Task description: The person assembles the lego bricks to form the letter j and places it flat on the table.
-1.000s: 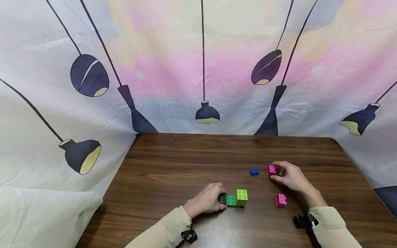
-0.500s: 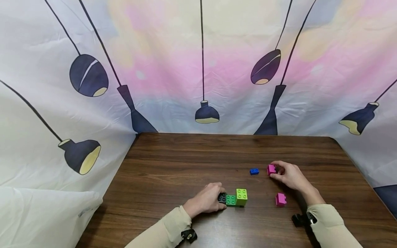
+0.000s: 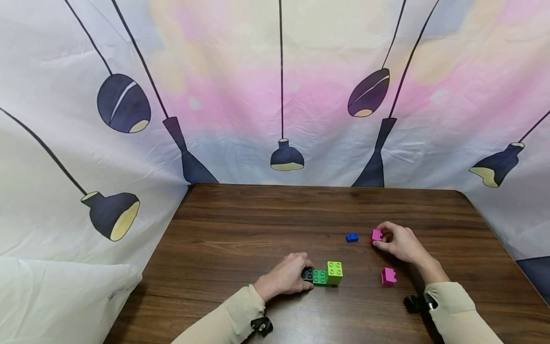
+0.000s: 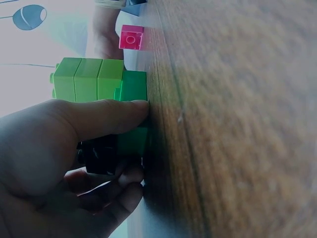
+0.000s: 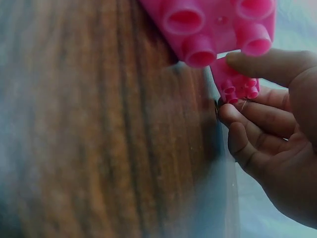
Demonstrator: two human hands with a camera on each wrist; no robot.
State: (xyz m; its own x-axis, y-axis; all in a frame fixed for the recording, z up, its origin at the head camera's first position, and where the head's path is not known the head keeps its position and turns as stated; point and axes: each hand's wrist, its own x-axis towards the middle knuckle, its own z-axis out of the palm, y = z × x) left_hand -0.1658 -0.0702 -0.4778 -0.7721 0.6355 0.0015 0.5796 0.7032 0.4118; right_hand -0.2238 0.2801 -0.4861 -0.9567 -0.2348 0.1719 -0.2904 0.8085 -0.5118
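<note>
My left hand (image 3: 285,275) grips the left end of a joined brick build, its thumb along the green brick (image 4: 133,85) in the left wrist view. A black brick (image 3: 307,274) sits on the build beside the fingers. At its right end rises a lime stack (image 3: 334,273) of several bricks. Farther right, my right hand (image 3: 401,244) pinches a pink brick (image 3: 375,236) between thumb and fingers, its studs turned toward the palm. Nearer to me, a second pink brick (image 3: 388,276) lies on its side, apart from both hands.
A small blue brick (image 3: 352,237) lies on the brown wooden table (image 3: 240,215), just left of the held pink one. Behind the table hangs a cloth (image 3: 240,95) printed with lamps. White fabric (image 3: 64,301) bulges at the near left.
The right hand and its pink brick shift very slightly, the brick turning a little between the fingers. The left hand and the build stay in place.
</note>
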